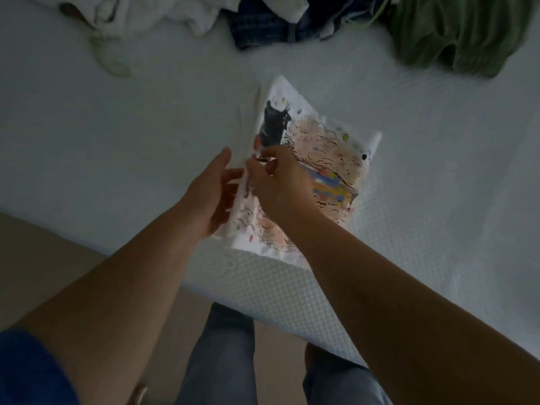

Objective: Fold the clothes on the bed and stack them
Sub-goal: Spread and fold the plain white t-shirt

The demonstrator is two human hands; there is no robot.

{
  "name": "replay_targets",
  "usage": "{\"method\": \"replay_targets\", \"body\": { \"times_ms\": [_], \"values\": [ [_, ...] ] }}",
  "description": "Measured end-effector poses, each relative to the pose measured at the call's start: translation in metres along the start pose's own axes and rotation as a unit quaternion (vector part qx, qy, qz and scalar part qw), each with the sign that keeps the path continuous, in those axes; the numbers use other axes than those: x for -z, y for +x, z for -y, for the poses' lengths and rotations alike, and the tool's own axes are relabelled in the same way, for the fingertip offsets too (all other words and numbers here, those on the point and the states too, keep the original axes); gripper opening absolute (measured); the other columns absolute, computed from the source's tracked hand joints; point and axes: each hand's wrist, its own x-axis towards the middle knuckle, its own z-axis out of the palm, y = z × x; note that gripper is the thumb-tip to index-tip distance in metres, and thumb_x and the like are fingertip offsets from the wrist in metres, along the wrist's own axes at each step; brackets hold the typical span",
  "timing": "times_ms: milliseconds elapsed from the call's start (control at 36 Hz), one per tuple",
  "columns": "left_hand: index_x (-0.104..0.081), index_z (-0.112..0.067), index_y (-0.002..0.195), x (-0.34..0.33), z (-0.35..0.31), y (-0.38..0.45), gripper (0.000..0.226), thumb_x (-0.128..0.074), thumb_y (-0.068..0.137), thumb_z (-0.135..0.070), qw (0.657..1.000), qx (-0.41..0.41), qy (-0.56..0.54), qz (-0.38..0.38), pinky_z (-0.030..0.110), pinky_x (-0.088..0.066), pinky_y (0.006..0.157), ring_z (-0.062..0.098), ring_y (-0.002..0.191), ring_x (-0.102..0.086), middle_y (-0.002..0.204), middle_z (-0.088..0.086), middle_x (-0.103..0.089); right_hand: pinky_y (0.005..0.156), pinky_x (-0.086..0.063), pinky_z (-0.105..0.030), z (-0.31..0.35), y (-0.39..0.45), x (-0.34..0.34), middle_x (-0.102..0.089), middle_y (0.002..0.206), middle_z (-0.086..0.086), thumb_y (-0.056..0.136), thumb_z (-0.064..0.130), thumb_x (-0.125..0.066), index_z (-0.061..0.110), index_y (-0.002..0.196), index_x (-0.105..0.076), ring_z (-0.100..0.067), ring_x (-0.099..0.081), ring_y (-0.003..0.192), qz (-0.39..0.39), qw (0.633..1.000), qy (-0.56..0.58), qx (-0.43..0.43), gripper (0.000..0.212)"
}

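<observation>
A white shirt with a colourful print [324, 147] lies folded into a narrow rectangle on the white bed [146, 127], near its front edge. My right hand [277, 182] rests on the shirt's left side with its fingers curled, pinching the cloth at the edge. My left hand [213, 191] is beside the shirt's left edge, fingers fairly straight and touching the fold from the side. Part of the shirt is hidden under both hands.
Unfolded clothes lie along the far side of the bed: a white garment [163, 13] at the left, a dark blue checked one [263, 30] in the middle, a green one [467, 33] at the right. The bed's front edge [263, 290] runs diagonally above my legs.
</observation>
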Motion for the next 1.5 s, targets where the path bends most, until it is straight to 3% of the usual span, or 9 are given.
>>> {"method": "replay_targets", "body": {
  "times_ms": [139,278,417,611,778,944,1167,1333,1500],
  "values": [
    [-0.07,-0.013,0.094,0.023,0.0,0.014,0.048,-0.059,0.081,-0.058,0.987,-0.008,0.126,-0.098,0.037,-0.057,0.071,0.028,0.079,-0.071,0.088,0.014,-0.073,0.041,-0.035,-0.017,-0.012,0.019,-0.042,-0.058,0.077,0.011,0.094,0.035,-0.048,0.021,0.11,-0.059,-0.003,-0.053,0.055,0.057,0.996,-0.049,-0.048,0.024],
    [-0.052,-0.019,0.064,0.018,0.01,0.027,0.035,-0.056,0.089,-0.043,0.903,-0.185,0.362,-0.139,0.011,-0.029,0.038,0.004,0.041,-0.042,0.053,-0.003,-0.046,0.102,-0.028,-0.031,-0.051,-0.007,-0.029,-0.05,0.125,0.001,0.086,0.028,-0.057,0.021,0.122,-0.054,-0.017,-0.04,0.12,-0.092,0.976,-0.186,0.06,0.036],
    [-0.058,-0.021,0.071,0.019,0.021,0.03,0.029,-0.057,0.088,-0.044,0.851,-0.281,0.392,-0.208,0.024,-0.031,0.047,0.008,0.05,-0.045,0.055,-0.006,-0.05,0.114,0.006,-0.043,-0.103,-0.019,0.0,-0.012,0.156,-0.005,0.087,0.048,-0.042,0.02,0.146,-0.025,-0.02,0.003,0.144,-0.09,0.941,-0.327,0.006,0.068],
    [-0.055,-0.024,0.087,0.023,0.017,0.04,0.021,-0.065,0.081,-0.041,0.798,-0.297,0.468,-0.237,0.02,-0.032,0.058,0.015,0.077,-0.05,0.083,-0.004,-0.05,0.116,0.008,-0.048,-0.129,-0.011,0.009,0.02,0.153,0.001,0.086,0.064,-0.014,0.018,0.148,0.008,-0.015,0.027,0.138,0.017,0.911,-0.411,0.017,0.08],
    [-0.057,-0.015,0.107,-0.013,-0.046,0.063,0.045,-0.065,0.079,-0.049,0.862,-0.249,0.397,-0.191,0.024,-0.044,0.06,0.013,0.077,-0.06,0.092,-0.004,-0.061,0.112,0.013,-0.041,-0.127,-0.01,0.025,0.008,0.158,0.001,0.082,0.068,-0.018,0.02,0.151,-0.008,-0.011,0.025,0.138,0.035,0.901,-0.432,0.036,0.085],
    [-0.067,-0.015,0.078,-0.041,-0.098,0.086,0.022,-0.066,0.08,-0.037,0.887,-0.226,0.382,-0.125,0.028,-0.051,0.069,0.014,0.068,-0.066,0.072,-0.002,-0.066,0.11,0.016,-0.043,-0.128,-0.005,0.028,0.012,0.154,0.006,0.088,0.061,-0.038,0.022,0.15,-0.012,-0.013,0.023,0.139,0.044,0.896,-0.439,0.043,0.079],
    [-0.06,-0.017,0.096,-0.032,-0.076,0.096,0.021,-0.06,0.086,-0.035,0.823,-0.328,0.403,-0.231,0.024,-0.038,0.06,0.015,0.079,-0.058,0.089,-0.003,-0.06,0.113,0.013,-0.044,-0.122,0.036,0.065,0.016,0.156,-0.003,0.091,0.061,-0.016,0.019,0.15,0.006,-0.016,0.022,0.14,-0.105,0.924,-0.367,-0.008,0.076],
    [-0.037,-0.018,0.142,-0.046,-0.036,0.076,0.06,-0.049,0.087,-0.04,0.647,-0.469,0.563,-0.211,0.041,-0.019,0.108,0.03,0.138,-0.026,0.147,0.012,-0.036,0.115,0.011,-0.044,-0.138,0.073,0.07,0.021,0.156,-0.006,0.093,0.062,-0.016,0.017,0.147,0.016,-0.022,0.023,0.141,-0.024,0.924,-0.382,-0.017,0.077],
    [0.001,-0.032,0.149,-0.036,-0.019,0.105,0.067,-0.019,0.092,-0.062,0.511,-0.368,0.767,-0.124,0.053,0.014,0.109,0.025,0.144,0.012,0.158,0.0,0.009,0.11,0.022,-0.038,-0.137,0.056,0.065,0.018,0.156,-0.007,0.093,0.062,-0.017,0.014,0.149,0.011,-0.022,0.02,0.142,-0.079,0.914,-0.397,0.032,0.078]
  ]
}}
